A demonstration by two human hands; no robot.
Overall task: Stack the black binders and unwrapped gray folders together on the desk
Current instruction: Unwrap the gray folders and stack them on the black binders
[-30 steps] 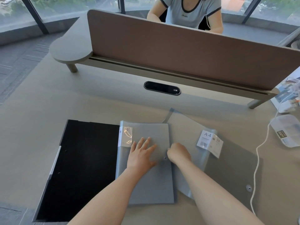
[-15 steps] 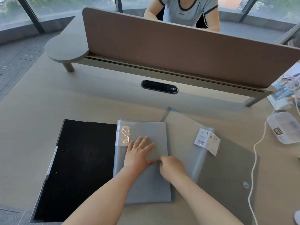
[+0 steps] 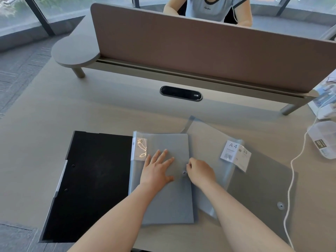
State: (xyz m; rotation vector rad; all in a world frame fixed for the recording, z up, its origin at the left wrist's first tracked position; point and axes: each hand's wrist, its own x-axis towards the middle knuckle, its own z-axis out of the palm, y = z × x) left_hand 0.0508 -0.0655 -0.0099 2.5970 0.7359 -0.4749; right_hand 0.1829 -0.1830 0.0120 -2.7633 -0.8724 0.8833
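Beige desk (image 3: 54, 142) carries a black binder (image 3: 94, 184) at the left, its edge under a gray folder (image 3: 169, 200) in clear wrap. The left hand (image 3: 157, 170) lies flat on the folder, fingers spread wide. The right hand (image 3: 200, 171) sits at the folder's right edge, fingertips (image 3: 189, 165) pinched narrow beside the snap button (image 3: 184, 172).

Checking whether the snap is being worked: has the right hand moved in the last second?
Yes. The right hand went left over the gray folder toward the left hand, then back right to the snap button.
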